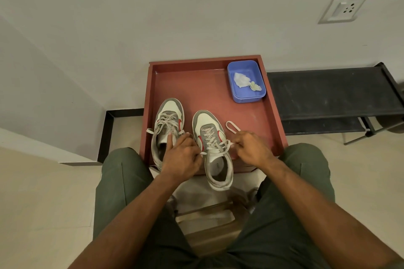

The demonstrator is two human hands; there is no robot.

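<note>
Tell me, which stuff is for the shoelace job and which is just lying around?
In the job: nearer shoe, its lace, left hand, right hand, farther shoe waiting.
Lying about: blue tub, crumpled tissue, black rack, wall socket.

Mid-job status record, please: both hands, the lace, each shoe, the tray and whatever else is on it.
left hand: between the two shoes, grips the lace end on the nearer shoe's left side
right hand: pinches the lace; a loop sticks out past the fingers
nearer shoe: laced, heel overhangs the tray's near edge
farther shoe: beside it, laces loose
tray: red-brown, holds both shoes
blue box: tray's far right corner, crumpled tissue inside
</note>
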